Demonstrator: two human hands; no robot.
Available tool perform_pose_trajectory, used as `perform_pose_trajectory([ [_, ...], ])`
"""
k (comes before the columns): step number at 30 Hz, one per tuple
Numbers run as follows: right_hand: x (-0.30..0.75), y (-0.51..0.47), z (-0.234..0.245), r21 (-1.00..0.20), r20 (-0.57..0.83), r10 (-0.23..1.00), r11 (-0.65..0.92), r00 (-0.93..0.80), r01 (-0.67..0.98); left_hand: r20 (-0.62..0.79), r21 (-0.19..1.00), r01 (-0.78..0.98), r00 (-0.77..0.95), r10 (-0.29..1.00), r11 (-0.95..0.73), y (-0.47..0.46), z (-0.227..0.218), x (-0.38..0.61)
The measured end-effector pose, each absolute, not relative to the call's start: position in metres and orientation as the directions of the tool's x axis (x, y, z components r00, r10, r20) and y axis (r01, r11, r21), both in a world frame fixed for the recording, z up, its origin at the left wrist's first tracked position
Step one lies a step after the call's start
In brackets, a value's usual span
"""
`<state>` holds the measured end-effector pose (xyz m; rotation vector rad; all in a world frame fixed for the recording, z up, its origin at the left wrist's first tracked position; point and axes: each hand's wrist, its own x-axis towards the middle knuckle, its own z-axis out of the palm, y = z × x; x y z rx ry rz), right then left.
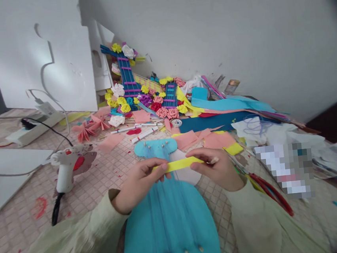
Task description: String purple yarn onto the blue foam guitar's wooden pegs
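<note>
My left hand [138, 183] and my right hand [217, 167] each pinch one end of a yellow paper strip [178, 164], holding it level. The strip lies across a light blue paper guitar shape [168, 218] with thin threads running along it as strings, fixed by small pegs at both ends. My right hand also has a thin wooden stick [215, 160] between its fingers. Cream sleeves cover both forearms.
A white glue gun [66, 164] lies to the left, its cable trailing to a power strip [31, 129]. Paper flowers and blue guitars [141, 93] pile up against the wall. Red-handled scissors [270, 192], markers [142, 135] and paper scraps lie on the patterned tablecloth.
</note>
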<state>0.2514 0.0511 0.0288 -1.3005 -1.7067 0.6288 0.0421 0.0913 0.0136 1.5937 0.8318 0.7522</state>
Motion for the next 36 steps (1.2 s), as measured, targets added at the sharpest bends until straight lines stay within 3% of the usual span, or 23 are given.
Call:
perform_pose_trajectory([
  [5,0.245,0.053,0.027,-0.784,0.276,0.954,0.292,-0.113,0.547,0.094,0.899,0.317,0.535,0.840,-0.303,0.092,0.009,0.044],
  [8,0.263,0.067,0.026,-0.704,0.313,0.942,0.144,0.123,0.695,0.156,0.843,0.398,0.463,0.872,-0.362,0.097,0.005,0.043],
  [11,0.295,0.087,0.029,-0.652,0.401,0.814,-0.068,0.420,0.755,0.172,0.754,0.531,0.408,0.896,-0.387,0.103,0.003,0.039],
  [13,0.314,0.097,0.031,-0.635,0.446,0.723,-0.160,0.528,0.756,0.144,0.675,0.639,0.378,0.915,-0.370,0.107,0.003,0.034],
  [15,0.323,0.101,0.031,-0.622,0.464,0.682,-0.203,0.565,0.756,0.116,0.618,0.713,0.335,0.935,-0.332,0.111,0.003,0.029],
  [18,0.311,0.097,0.024,-0.623,0.380,0.802,-0.148,0.462,0.768,0.080,0.619,0.735,0.290,0.954,-0.275,0.115,-0.001,0.023],
  [21,0.283,0.089,0.013,-0.660,0.198,0.960,-0.016,0.195,0.751,0.041,0.673,0.698,0.296,0.954,-0.245,0.118,-0.007,0.022],
  [26,0.256,0.083,0.002,-0.774,0.052,0.998,0.070,-0.046,0.629,-0.068,0.876,0.471,0.333,0.940,-0.103,0.122,-0.009,0.026],
  [32,0.256,0.083,0.007,-0.900,0.125,0.983,0.056,0.134,0.432,-0.134,0.981,0.183,0.372,0.919,0.068,0.117,0.001,0.030],
  [36,0.252,0.086,0.015,-0.972,0.118,0.967,0.066,0.225,0.226,-0.079,0.994,0.102,0.389,0.918,0.042,0.108,0.007,0.033],
])
